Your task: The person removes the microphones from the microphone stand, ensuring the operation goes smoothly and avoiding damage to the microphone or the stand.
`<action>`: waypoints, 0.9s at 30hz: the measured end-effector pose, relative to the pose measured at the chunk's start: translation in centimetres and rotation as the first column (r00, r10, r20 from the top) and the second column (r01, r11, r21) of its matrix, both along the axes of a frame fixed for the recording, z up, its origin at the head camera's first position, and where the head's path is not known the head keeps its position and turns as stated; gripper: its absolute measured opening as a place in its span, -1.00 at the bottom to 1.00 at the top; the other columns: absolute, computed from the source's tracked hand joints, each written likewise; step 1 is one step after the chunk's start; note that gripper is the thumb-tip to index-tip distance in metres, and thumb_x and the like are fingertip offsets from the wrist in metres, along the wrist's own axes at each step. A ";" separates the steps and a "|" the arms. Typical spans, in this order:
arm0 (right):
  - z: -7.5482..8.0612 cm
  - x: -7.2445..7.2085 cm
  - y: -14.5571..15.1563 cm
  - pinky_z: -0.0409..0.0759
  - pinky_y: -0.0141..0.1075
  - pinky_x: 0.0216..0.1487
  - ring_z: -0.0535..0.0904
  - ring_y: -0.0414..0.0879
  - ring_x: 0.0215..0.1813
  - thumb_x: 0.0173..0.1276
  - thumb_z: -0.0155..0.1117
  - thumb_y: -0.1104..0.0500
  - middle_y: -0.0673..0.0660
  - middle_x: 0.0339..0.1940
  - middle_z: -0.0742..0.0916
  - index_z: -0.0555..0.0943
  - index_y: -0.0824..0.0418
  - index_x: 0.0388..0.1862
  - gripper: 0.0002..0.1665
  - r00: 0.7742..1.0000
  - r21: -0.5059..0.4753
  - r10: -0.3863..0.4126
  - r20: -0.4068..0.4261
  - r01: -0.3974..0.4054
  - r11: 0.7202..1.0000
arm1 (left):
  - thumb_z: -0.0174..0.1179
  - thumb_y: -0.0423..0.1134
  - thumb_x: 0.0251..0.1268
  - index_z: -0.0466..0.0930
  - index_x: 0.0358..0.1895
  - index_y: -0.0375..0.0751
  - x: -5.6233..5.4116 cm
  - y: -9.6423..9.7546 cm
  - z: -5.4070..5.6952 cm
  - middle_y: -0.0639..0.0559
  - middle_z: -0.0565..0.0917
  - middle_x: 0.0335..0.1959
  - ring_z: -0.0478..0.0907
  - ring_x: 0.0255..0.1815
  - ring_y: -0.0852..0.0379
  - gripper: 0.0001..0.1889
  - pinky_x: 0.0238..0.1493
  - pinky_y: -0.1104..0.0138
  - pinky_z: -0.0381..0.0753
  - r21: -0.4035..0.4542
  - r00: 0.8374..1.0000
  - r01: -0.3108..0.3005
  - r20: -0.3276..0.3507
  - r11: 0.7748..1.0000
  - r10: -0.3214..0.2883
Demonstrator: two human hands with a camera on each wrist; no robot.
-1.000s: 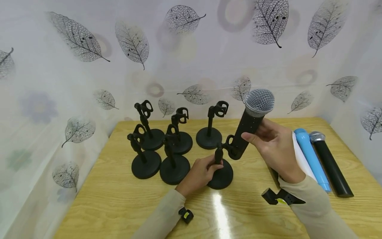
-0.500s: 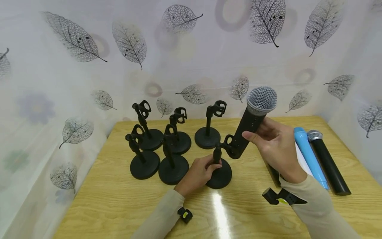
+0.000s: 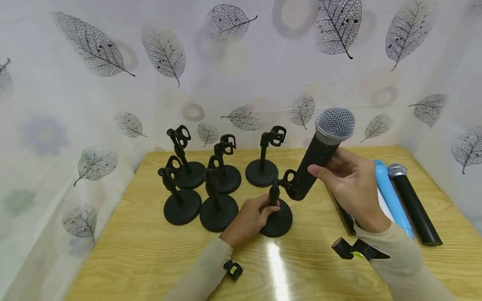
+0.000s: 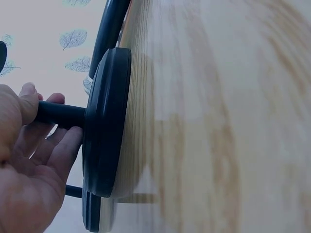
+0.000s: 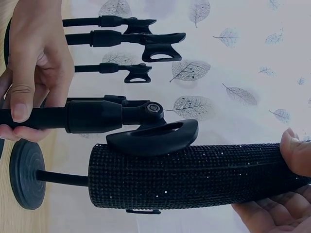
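Note:
My right hand [image 3: 352,184] grips a black microphone [image 3: 316,159] with a silver mesh head, tilted with the head up and away to the right. In the right wrist view its studded black body [image 5: 194,177] lies in the clip [image 5: 155,138] of a desktop microphone stand, with the tail end past the clip. My left hand [image 3: 250,219] pinches the upright of that microphone stand [image 3: 276,219] between thumb and fingers. The left wrist view shows the round base [image 4: 107,121] on the table, fingers around the thin post [image 4: 60,114].
Several black microphone stands [image 3: 220,213] with bare clips stand at the left and back. To the right lie a blue microphone [image 3: 393,196], a black microphone [image 3: 416,205] and a white one [image 3: 384,207] partly behind my right hand. A leaf-patterned cloth [image 3: 241,75] surrounds the wooden table [image 3: 150,259].
My right hand and the microphone have shifted slightly up and to the right, the microphone sliding a little along the clip. My left hand keeps its hold on the stand.

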State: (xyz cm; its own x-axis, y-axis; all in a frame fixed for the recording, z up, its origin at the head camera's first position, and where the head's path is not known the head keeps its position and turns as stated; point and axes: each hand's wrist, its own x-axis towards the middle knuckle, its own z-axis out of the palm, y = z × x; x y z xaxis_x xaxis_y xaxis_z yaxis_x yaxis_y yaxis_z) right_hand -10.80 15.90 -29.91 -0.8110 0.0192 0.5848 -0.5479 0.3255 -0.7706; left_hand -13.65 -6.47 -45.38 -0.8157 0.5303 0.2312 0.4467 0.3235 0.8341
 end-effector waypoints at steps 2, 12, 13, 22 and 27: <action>0.0 0.1 0.1 0.67 -0.47 -0.16 0.77 -0.25 -0.18 0.12 0.50 0.54 -0.13 -0.22 0.81 0.69 0.43 0.08 -0.51 1.000 0.010 -0.003 -0.004 0.003 1.000 | 0.09 -0.15 0.57 0.59 -0.05 -0.09 0.0 0.1 0.0 0.07 0.74 -0.06 0.64 -0.03 0.35 -0.86 0.02 0.41 0.63 -0.002 1.000 0.003 0.000 1.000 -0.003; 0.7 0.7 0.9 0.66 -0.49 -0.19 0.77 -0.23 -0.24 0.10 0.47 0.59 -0.02 -0.28 0.83 0.71 0.44 -0.01 -0.57 0.999 -0.100 -0.016 -0.028 0.013 0.995 | 0.11 -0.19 0.56 0.60 -0.03 -0.18 0.2 0.5 0.2 0.01 0.75 -0.04 0.64 0.01 0.32 -0.83 0.05 0.41 0.62 0.011 1.000 0.024 -0.001 1.000 -0.024; 0.9 0.8 1.1 0.67 -0.49 -0.18 0.78 -0.20 -0.24 0.10 0.47 0.61 0.02 -0.28 0.83 0.70 0.47 -0.01 -0.57 0.999 -0.146 0.006 -0.052 -0.014 0.989 | 0.10 -0.18 0.56 0.60 -0.02 -0.18 0.2 0.5 0.1 0.00 0.75 -0.04 0.64 0.01 0.32 -0.82 0.05 0.41 0.62 0.012 1.000 0.028 -0.004 1.000 -0.028; 3.2 0.9 3.0 0.67 -0.46 -0.13 0.79 -0.15 -0.21 0.11 0.47 0.57 0.12 -0.21 0.83 0.66 0.52 0.05 -0.53 0.993 -0.225 0.047 -0.105 -0.070 0.972 | 0.10 -0.17 0.57 0.59 -0.07 -0.10 0.3 -0.2 0.3 0.00 0.74 -0.04 0.63 0.02 0.33 -0.87 0.05 0.39 0.63 0.011 1.000 0.008 0.008 1.000 -0.008; 2.6 0.2 3.9 0.64 -0.51 -0.07 0.76 -0.25 -0.14 0.23 0.48 0.42 -0.05 -0.15 0.81 0.67 0.36 0.16 -0.52 0.995 -0.013 -0.083 0.052 0.084 0.996 | 0.07 -0.13 0.59 0.59 -0.07 -0.07 0.0 -0.1 0.3 0.04 0.75 -0.05 0.64 0.01 0.33 -0.85 0.05 0.37 0.63 0.006 1.000 0.013 -0.002 1.000 -0.013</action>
